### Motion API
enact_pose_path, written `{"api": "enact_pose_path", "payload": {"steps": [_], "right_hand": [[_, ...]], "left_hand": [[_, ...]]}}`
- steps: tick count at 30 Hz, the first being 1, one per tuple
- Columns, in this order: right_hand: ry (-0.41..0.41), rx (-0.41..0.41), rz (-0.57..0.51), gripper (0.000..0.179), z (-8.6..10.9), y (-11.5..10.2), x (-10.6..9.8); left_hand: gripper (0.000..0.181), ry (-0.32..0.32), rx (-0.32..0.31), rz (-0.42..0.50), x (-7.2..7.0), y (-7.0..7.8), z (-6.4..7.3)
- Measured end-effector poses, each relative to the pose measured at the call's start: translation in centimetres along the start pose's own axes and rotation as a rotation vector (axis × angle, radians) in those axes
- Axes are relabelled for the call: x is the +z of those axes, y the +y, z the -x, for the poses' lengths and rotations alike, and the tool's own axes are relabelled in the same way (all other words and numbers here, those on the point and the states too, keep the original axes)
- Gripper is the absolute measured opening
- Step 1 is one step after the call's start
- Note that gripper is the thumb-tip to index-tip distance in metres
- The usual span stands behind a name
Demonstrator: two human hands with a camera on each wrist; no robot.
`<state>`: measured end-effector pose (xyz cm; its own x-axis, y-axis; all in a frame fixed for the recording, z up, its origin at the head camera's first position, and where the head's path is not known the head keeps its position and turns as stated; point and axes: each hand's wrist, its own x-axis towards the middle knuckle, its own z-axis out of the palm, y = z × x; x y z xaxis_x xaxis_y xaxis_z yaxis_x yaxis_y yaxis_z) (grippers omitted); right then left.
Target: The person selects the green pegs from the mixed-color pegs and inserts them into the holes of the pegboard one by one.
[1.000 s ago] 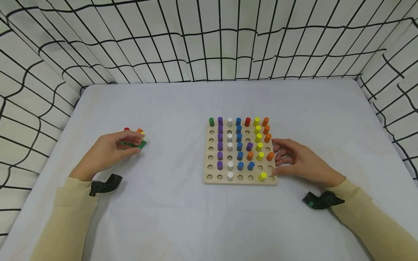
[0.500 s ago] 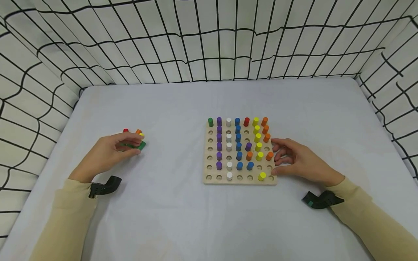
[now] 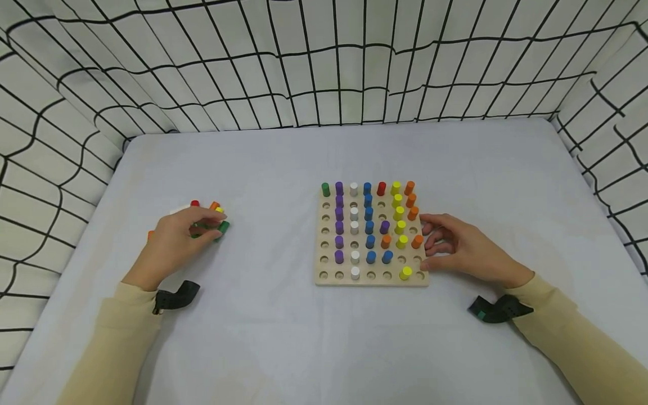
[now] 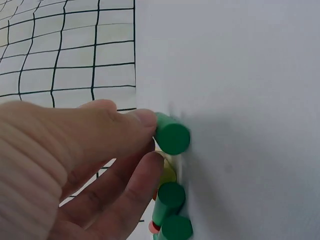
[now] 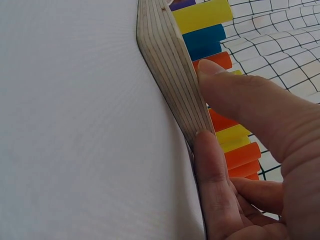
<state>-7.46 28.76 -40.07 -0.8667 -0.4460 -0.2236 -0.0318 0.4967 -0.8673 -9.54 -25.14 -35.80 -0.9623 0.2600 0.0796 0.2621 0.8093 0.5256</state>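
Note:
In the head view my left hand (image 3: pixel 177 236) is at the left, over several loose coloured pegs. Its thumb and forefinger pinch a green peg (image 4: pixel 172 137), seen end-on in the left wrist view. More green pegs (image 4: pixel 170 197) lie below it, and a yellow one (image 4: pixel 168 175) shows past a fingertip. To the right, my right hand (image 3: pixel 468 247) rests against the right edge of a wooden pegboard (image 3: pixel 324 286). Its thumb and a finger touch that edge, while the other fingers bend loosely. Colour columns of pegs stand in the board, among bare holes.
A red peg (image 3: pixel 194 203) and an orange peg (image 3: pixel 215 206) lie behind my left hand, with another orange peg (image 3: pixel 151 234) beside it. White cloth (image 3: pixel 273 326) covers the table. Black wire mesh (image 3: pixel 339 67) stands along the back and both sides.
My left hand has shifted slightly right, and a green peg now shows between its thumb and forefinger. An orange peg has come into sight on its left. The right hand and pegboard stay put.

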Motion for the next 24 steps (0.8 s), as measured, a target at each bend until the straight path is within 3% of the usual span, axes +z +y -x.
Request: {"api": "enact_pose_path", "payload": {"steps": [6, 14, 24], "right_hand": [[0.0, -0.01, -0.003, 0.092, 0.0, 0.1, 0.0], [0.008, -0.022, 0.002, 0.092, 0.1, -0.2, -0.1], [0.003, -0.004, -0.019, 0.092, 0.1, -0.3, -0.1]], "left_hand": [[0.033, -0.015, 0.006, -0.047, 0.4, 0.7, -0.1], [0.038, -0.165, -0.061, -0.076, 0.6, 1.5, -0.8], [0.036, -0.249, -0.077, -0.089, 0.8, 1.7, -1.3]]}}
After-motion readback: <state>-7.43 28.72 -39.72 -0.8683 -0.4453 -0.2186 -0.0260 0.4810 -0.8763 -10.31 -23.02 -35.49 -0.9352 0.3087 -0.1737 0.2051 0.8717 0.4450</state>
